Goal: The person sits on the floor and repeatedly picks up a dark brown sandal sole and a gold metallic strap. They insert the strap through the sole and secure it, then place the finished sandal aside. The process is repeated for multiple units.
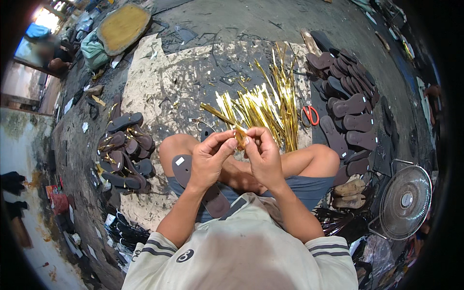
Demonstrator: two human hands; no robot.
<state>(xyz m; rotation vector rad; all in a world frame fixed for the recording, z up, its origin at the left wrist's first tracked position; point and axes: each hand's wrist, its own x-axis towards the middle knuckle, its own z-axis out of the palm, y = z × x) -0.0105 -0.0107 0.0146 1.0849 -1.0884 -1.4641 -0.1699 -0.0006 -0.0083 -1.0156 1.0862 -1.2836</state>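
Note:
Over my crossed legs, my left hand (209, 159) and my right hand (264, 158) meet, each pinching a small folded piece of shiny gold strap (240, 137) between thumb and fingertips. A dark brown sandal sole (182, 170) with a white label rests on my left thigh, partly behind my left forearm. Below that forearm another part of a dark sole (216, 201) shows on my lap. Just beyond my hands, a fanned bundle of long gold straps (261, 108) lies on the ground sheet. My fingers partly hide the held piece.
Scissors with red handles (312, 116) lie right of the straps. Bare dark soles (358, 122) are heaped at the right, above wooden shoe lasts (349, 195) and a round fan (405, 200). Sandals with gold straps (126, 152) pile up at the left. A person (58, 60) is at the far left.

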